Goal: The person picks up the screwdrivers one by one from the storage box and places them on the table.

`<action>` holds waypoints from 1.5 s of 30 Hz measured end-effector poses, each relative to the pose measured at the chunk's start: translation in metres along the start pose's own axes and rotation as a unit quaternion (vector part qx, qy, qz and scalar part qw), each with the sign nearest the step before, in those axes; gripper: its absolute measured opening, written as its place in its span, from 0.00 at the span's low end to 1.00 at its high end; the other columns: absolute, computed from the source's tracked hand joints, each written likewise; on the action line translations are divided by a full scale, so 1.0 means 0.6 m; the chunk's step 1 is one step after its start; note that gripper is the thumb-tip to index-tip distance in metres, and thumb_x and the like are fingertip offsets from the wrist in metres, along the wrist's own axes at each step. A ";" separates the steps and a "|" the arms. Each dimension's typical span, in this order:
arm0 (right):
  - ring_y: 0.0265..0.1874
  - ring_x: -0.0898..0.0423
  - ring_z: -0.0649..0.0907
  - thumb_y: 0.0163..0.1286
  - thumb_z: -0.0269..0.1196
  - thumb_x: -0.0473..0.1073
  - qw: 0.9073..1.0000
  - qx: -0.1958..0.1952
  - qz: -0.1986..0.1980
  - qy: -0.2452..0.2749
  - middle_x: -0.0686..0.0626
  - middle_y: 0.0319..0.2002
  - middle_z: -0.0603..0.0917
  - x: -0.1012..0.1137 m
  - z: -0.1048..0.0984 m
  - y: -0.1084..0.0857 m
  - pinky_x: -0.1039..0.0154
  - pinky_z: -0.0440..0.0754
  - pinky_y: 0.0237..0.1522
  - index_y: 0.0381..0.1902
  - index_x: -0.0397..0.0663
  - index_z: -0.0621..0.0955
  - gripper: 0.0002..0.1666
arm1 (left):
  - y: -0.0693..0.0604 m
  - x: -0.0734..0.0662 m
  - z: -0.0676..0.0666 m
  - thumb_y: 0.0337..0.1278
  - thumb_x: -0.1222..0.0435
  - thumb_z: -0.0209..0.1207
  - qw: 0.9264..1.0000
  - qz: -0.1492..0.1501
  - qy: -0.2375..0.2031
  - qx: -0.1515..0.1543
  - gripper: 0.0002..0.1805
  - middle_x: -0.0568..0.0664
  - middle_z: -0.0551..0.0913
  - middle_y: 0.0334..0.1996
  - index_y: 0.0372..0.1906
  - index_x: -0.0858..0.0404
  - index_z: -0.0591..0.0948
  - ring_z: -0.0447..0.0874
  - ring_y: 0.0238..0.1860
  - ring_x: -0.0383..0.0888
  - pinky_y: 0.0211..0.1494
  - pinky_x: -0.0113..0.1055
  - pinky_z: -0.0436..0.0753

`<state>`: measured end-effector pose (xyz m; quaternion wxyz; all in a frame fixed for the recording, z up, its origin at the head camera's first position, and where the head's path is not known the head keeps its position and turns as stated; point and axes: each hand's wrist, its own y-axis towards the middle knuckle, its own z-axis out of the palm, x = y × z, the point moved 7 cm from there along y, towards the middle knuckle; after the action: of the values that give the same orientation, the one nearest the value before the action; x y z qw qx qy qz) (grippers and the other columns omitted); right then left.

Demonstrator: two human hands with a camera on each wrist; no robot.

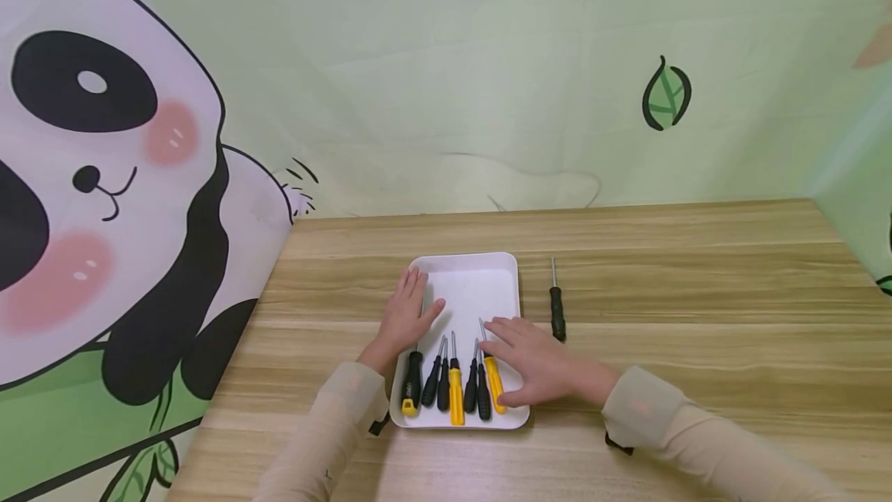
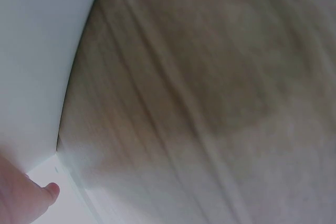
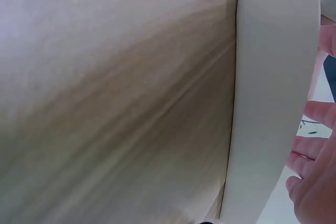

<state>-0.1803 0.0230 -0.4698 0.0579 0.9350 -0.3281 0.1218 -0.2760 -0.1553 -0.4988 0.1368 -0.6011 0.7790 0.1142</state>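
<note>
A white tray (image 1: 468, 285) holds a row of screwdrivers with black or yellow handles along its near part. My left hand (image 1: 404, 316) lies over the tray's left rim, fingers straight and thumb spread inward, above a black screwdriver (image 1: 413, 382) with a yellow end. Over the right rim is my right hand (image 1: 536, 362), fingers extended beside the rightmost yellow screwdriver (image 1: 494, 384); whether it touches that handle I cannot tell. In the right wrist view the right hand (image 3: 317, 174) shows past the tray's wall (image 3: 273, 98). The left wrist view catches part of the left hand (image 2: 23, 195) beside the tray's wall (image 2: 39, 66).
One more black-handled screwdriver (image 1: 557, 314) lies on the wooden table (image 1: 697, 277), to the right of the tray, its shaft pointing away from me. Behind the table hangs a green cloth (image 1: 418, 99) printed with a panda and leaves.
</note>
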 end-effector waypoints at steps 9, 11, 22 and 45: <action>0.64 0.49 0.61 0.50 0.56 0.69 1.000 0.018 0.009 -0.024 0.45 0.63 0.64 0.004 0.012 0.006 0.54 0.54 0.66 0.61 0.53 0.66 0.45 | 0.000 -0.001 0.000 0.60 0.45 0.41 1.000 0.002 -0.001 -0.002 0.38 0.58 0.45 0.69 0.66 0.67 0.53 0.38 0.70 0.52 0.67 0.51 0.52; 0.64 0.48 0.61 0.49 0.56 0.69 0.999 0.022 0.011 -0.027 0.45 0.63 0.65 0.004 0.015 0.007 0.53 0.54 0.66 0.61 0.52 0.66 0.45 | 0.000 -0.001 0.000 0.60 0.45 0.41 1.000 0.001 0.000 -0.001 0.38 0.57 0.45 0.69 0.67 0.67 0.53 0.38 0.70 0.52 0.67 0.52 0.52; 0.60 0.47 0.66 0.46 0.58 0.70 0.999 0.022 0.014 -0.038 0.46 0.56 0.72 0.009 0.021 0.010 0.51 0.54 0.65 0.57 0.50 0.70 0.45 | 0.000 -0.005 -0.004 0.60 0.46 0.42 1.000 0.008 -0.004 -0.010 0.38 0.59 0.46 0.69 0.66 0.68 0.54 0.40 0.70 0.54 0.67 0.52 0.52; 0.55 0.48 0.68 0.37 0.63 0.71 0.993 0.066 0.037 -0.095 0.46 0.53 0.71 0.021 0.028 0.019 0.48 0.57 0.63 0.56 0.50 0.70 0.50 | 0.001 -0.002 -0.002 0.60 0.45 0.41 1.000 0.005 0.000 -0.001 0.38 0.58 0.45 0.69 0.66 0.68 0.53 0.38 0.70 0.52 0.68 0.50 0.51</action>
<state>-0.1748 0.0036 -0.4826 -0.0402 0.9313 -0.3575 0.0564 -0.2761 -0.1543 -0.4970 0.1355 -0.5972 0.7820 0.1161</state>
